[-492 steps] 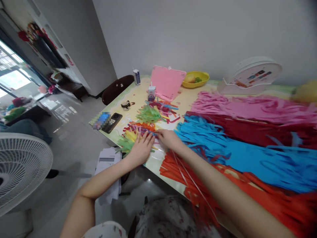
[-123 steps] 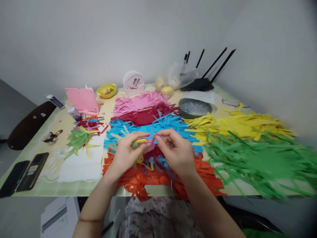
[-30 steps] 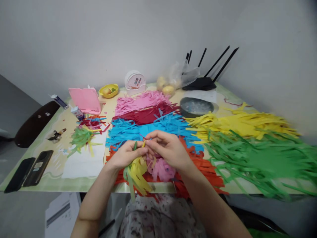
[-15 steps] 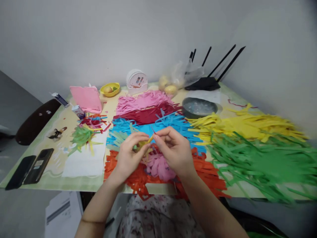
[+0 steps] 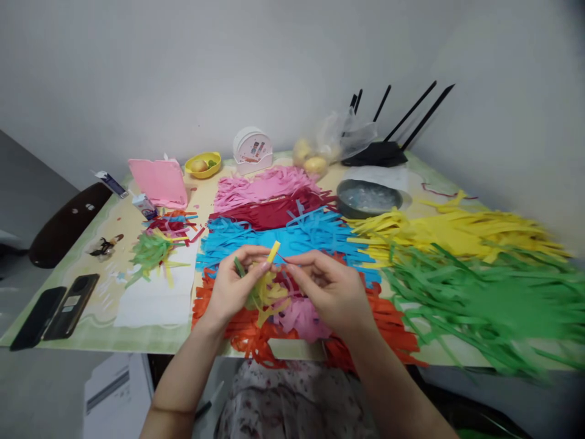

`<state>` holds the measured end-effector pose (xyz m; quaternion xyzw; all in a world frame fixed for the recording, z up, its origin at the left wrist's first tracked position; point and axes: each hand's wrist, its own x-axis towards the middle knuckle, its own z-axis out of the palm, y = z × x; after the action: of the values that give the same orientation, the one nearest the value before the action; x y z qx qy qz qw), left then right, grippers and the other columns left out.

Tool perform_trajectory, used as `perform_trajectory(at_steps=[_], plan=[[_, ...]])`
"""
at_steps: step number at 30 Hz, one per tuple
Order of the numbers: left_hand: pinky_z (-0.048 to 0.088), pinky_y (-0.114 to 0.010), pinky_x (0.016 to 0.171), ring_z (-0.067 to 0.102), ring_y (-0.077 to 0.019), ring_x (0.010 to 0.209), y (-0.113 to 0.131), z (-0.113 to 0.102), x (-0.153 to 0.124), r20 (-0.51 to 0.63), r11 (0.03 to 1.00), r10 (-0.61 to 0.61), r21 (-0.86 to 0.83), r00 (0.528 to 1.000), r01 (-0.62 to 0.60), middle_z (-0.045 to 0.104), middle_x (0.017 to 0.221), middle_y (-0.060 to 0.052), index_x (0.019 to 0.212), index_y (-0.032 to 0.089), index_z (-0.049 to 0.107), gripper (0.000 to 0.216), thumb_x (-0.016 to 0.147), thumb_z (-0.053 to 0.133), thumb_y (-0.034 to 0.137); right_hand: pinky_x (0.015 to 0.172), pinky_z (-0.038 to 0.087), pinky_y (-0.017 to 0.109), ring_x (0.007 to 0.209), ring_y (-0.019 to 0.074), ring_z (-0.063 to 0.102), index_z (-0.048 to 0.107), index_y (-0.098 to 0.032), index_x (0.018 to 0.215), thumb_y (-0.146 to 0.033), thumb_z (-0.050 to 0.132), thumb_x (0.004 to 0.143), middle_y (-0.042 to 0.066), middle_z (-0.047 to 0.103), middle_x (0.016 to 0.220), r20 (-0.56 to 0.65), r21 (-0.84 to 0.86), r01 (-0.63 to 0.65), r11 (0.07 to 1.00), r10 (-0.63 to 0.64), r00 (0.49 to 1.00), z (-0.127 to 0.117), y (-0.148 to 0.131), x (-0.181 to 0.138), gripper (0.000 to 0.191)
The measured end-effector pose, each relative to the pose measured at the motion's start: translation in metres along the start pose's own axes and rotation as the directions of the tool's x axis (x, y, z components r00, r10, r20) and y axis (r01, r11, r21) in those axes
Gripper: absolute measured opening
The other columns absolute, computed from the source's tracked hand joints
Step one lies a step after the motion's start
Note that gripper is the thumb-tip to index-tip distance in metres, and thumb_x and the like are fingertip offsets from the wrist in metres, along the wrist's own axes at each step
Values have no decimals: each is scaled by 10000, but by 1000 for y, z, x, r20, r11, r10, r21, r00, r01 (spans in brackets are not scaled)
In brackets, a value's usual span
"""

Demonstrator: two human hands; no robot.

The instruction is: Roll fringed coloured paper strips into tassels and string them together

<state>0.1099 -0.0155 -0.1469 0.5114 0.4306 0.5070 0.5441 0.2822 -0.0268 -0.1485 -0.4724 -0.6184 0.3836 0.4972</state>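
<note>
My left hand (image 5: 233, 286) is closed around the top of a bundle of paper strips (image 5: 274, 299), yellow, green and pink, which hangs down over the table's near edge. My right hand (image 5: 331, 289) pinches the same bundle from the right, fingertips almost touching the left thumb. A yellow strip end (image 5: 273, 251) sticks up between the hands. Both hands hover above the orange paper strips (image 5: 388, 323) and the blue paper strips (image 5: 297, 235).
Pink strips (image 5: 262, 186), dark red strips (image 5: 269, 213), yellow strips (image 5: 457, 228) and green strips (image 5: 479, 299) cover the table. A small mixed pile (image 5: 153, 247), a white sheet (image 5: 155, 299), two phones (image 5: 55, 308), a pink case (image 5: 158, 182), a grey bowl (image 5: 368, 198) and a router (image 5: 375, 155) stand around.
Over the last second the bundle stayed between both hands. They lifted it slightly, then lowered it, and a yellow strip end now pokes up above the left fingers.
</note>
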Motion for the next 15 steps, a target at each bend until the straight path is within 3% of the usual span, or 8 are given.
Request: perform_trajectory(at_steps=[3,8,11,15], plan=[[521,-239,659,691,-163,735,-1,0,-1,2,998,24,64,1000,-24,749,837,-51,998,158,711,289,808,747,374,438,326,222,456,91,447,705,-178,854,-313,619,863,-38,539,520,-1,-5,-8,1000,8,1000,0,0,0,160],[501,-242,711,679,-156,771,-2,0,-2,82,926,165,329,983,-183,761,857,-50,896,171,763,147,853,705,299,508,435,230,526,119,550,629,-166,1158,-345,633,859,-31,619,595,112,188,-82,979,62,992,-1,3,6,349],[516,-267,779,701,-173,823,-2,2,-2,179,878,225,388,958,-279,774,882,-59,880,172,766,107,870,683,238,483,428,232,524,125,567,667,-166,981,-381,640,848,3,652,625,221,241,-142,960,89,971,-3,7,10,254],[523,-278,765,708,-179,804,-5,5,-2,227,801,268,488,936,-348,774,874,-72,883,166,767,104,877,668,197,489,405,240,546,130,558,666,-184,858,-363,634,853,10,644,650,178,104,-92,990,73,981,-7,10,10,183]])
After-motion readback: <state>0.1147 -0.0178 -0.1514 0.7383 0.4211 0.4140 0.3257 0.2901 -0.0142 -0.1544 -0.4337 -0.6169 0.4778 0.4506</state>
